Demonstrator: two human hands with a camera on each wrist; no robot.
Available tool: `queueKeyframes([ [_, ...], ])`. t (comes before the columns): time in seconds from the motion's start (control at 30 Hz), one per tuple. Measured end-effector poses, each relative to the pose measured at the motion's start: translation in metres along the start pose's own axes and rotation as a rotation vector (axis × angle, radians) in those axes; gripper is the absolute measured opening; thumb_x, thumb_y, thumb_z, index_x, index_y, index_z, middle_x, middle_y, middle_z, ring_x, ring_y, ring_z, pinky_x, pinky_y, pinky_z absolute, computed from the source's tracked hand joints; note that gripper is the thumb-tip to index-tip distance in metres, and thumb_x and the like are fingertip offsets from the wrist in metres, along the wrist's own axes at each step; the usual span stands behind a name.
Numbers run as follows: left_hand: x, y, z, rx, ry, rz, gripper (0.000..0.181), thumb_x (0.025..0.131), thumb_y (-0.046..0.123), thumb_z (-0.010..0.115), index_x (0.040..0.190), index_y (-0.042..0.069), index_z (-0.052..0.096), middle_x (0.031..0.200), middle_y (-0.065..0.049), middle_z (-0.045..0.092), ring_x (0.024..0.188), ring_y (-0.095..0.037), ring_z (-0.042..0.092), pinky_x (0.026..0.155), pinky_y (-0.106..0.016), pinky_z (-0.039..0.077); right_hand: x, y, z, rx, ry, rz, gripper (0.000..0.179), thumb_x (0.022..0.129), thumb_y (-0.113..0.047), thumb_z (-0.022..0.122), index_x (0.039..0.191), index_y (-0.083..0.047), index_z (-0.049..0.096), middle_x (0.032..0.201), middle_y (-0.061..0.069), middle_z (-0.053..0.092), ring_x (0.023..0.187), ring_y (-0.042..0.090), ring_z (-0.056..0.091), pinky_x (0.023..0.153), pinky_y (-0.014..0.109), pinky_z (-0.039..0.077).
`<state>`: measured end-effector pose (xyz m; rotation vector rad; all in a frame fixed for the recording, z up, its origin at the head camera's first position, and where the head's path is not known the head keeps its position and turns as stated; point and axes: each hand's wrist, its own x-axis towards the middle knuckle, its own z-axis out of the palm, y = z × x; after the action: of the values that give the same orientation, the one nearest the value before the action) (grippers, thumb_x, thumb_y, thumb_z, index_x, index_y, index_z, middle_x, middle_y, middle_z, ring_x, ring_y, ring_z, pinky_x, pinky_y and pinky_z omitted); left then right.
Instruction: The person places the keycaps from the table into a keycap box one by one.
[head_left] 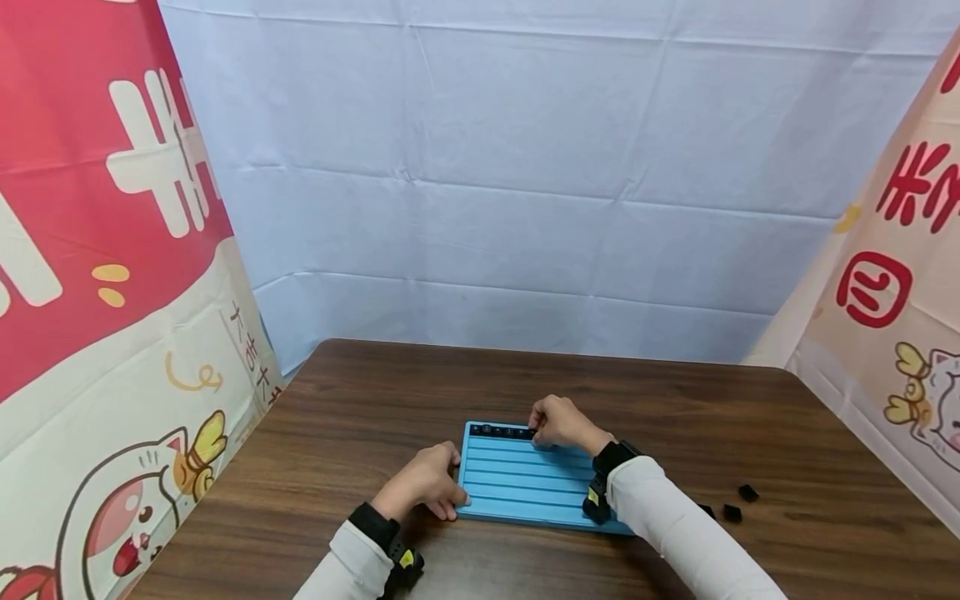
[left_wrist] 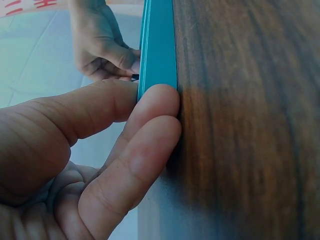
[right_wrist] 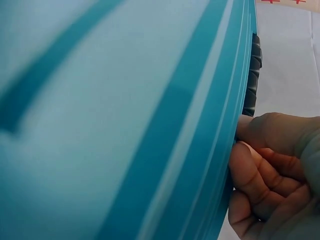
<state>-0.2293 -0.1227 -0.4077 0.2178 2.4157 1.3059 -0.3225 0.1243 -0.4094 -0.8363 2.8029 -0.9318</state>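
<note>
A light blue board (head_left: 517, 482) with raised ridges running across it lies on the table. Along its far ridge stands a row of small black keycaps (head_left: 495, 431), seen edge-on as a dark line of keycaps (right_wrist: 254, 75) in the right wrist view. My left hand (head_left: 429, 482) grips the board's left edge, fingers against its side (left_wrist: 159, 45). At the row's right end, my right hand (head_left: 562, 422) pinches a black keycap (left_wrist: 135, 77) between thumb and fingers, mostly hidden by them. In the right wrist view the right hand (right_wrist: 275, 170) is close against the far rim.
Several loose black keycaps, among them a keycap (head_left: 748, 492) and another keycap (head_left: 732, 513), lie right of the board by the right forearm. The brown wooden table (head_left: 390, 392) ends at a pale cloth (head_left: 480, 208), with printed cloths on both sides.
</note>
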Motion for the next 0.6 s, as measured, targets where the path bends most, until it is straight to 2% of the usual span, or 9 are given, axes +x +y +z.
queueKeyframes([
  [0.37,0.003,-0.0036,0.0009,0.009,0.006,-0.001,0.049,0.073,-0.005,0.075,0.112,-0.003,0.045,0.061,-0.016,0.06,0.046,-0.02,0.061,0.044,-0.031,0.054,0.0005,-0.0009,0.0007,-0.016,-0.004,-0.002,0.015,0.074,0.004,0.074,0.078,-0.005,0.062,0.066,-0.001,0.052,0.058,0.014,0.047,0.053,0.027,0.041],
  [0.6,0.0061,-0.0069,0.003,-0.004,0.013,0.033,0.048,0.073,-0.007,0.073,0.112,-0.005,0.044,0.057,-0.016,0.06,0.045,-0.024,0.061,0.043,-0.033,0.053,0.001,-0.0004,0.0004,-0.049,-0.021,-0.029,0.014,0.076,0.007,0.069,0.08,-0.004,0.061,0.067,0.0,0.051,0.058,0.014,0.044,0.055,0.028,0.037],
])
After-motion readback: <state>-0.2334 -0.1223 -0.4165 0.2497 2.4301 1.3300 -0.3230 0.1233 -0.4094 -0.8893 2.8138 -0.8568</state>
